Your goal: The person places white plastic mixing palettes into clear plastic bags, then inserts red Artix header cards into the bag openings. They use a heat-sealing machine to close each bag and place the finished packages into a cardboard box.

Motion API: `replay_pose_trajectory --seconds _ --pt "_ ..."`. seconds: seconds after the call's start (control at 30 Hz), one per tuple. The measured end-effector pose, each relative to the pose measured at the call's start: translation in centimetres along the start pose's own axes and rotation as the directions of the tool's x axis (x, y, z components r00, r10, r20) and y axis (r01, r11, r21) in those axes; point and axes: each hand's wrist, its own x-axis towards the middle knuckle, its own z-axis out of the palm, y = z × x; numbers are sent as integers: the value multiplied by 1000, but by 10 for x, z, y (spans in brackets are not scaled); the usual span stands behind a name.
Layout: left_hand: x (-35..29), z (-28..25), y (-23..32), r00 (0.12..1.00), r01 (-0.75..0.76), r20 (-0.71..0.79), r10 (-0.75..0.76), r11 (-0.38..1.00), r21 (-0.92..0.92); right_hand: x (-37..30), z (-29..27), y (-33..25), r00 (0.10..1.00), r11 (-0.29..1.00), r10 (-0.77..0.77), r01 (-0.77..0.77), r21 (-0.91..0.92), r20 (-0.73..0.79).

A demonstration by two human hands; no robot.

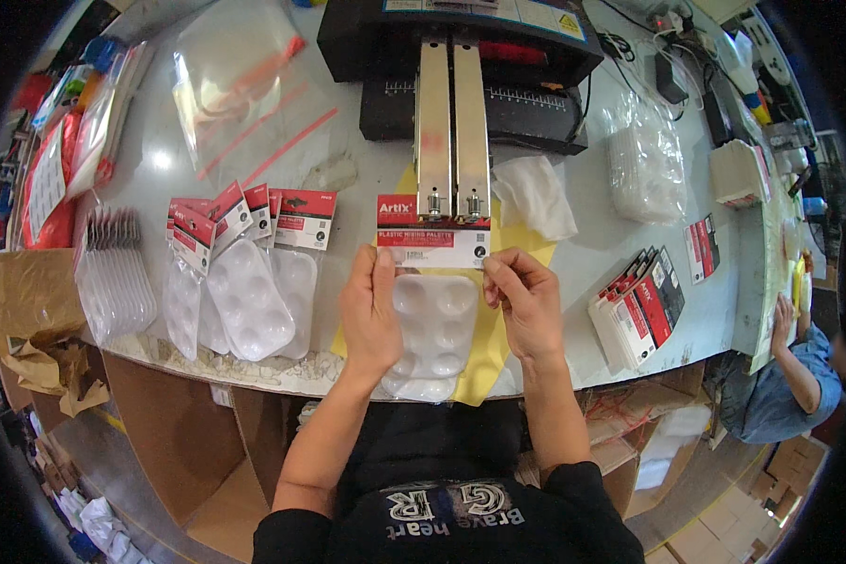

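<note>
A white plastic paint palette [434, 320] in a clear bag lies before me, its top covered by a red and white header card [432, 252]. My left hand [370, 315] is closed on the card's left lower corner, thumb on top, with its palm along the bag's left side. At the right lower corner, my right hand [530, 305] pinches the card between thumb and fingers. The card's upper edge sits under the tips of two long metal arms [433, 122] of a black stapling machine [348, 42]. Yellow sheeting [489, 348] shows beneath the bag.
Carded palettes [252, 305] overlap to the left, beside a standing row of bagged ones [117, 282]. Stacked header cards [637, 310], a white cloth [536, 195] and clear bags [647, 164] are on the right. Empty bags [235, 75] lie back left. A co-worker's arm [799, 371] shows far right.
</note>
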Motion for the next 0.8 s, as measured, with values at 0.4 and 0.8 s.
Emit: replay_pose_trajectory --seconds 0.4,0.8 --pt "21 -1 -26 999 -42 4 42 989 142 12 1 -1 985 975 -140 121 -188 -96" --pt "13 -87 20 897 -176 -29 441 416 892 -58 -179 -71 874 -30 -477 95 -995 98"
